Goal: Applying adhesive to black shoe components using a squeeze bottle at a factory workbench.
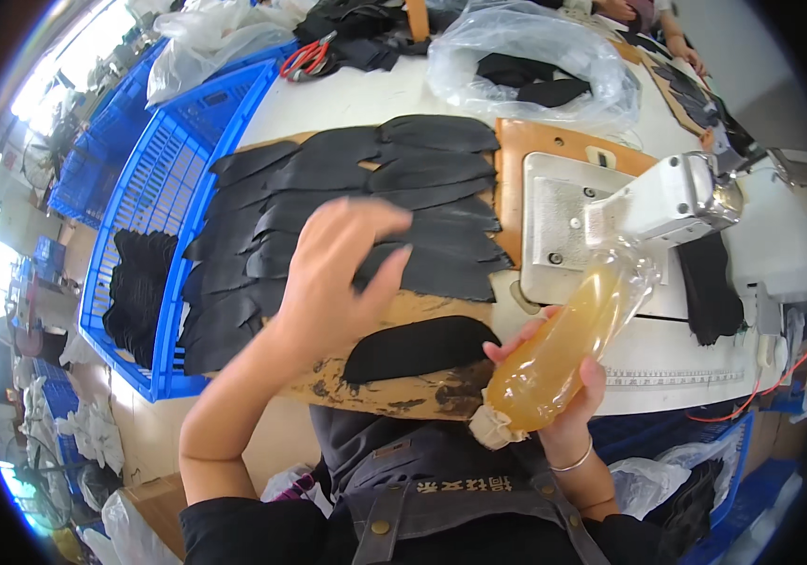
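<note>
Head view: clear smooth plastic bottle (568, 339), rounded, yellowish liquid inside, mouth wrapped in crumpled pale material (498, 428). Sits in right hand (568, 416), fingers and thumb wrapped round it, above the board's near right corner. Long axis diagonal: wrapped mouth points toward person and left, base far and right, near the machine (667, 202). Left hand (339, 259) blurred, fingers loosely bent, thumb apart, nothing seen in it; over the black pieces (328, 174), contact can't be told. Pieces thin, matte, elongated, overlapping in rows on brown, stained board (413, 394); one oval piece (422, 348) lies alone at near edge. Blue slatted plastic basket (107, 325), left, holds stacked wavy-edged black pieces (140, 292). Clear bag (455, 61), far side, holds more black pieces (535, 80).
</note>
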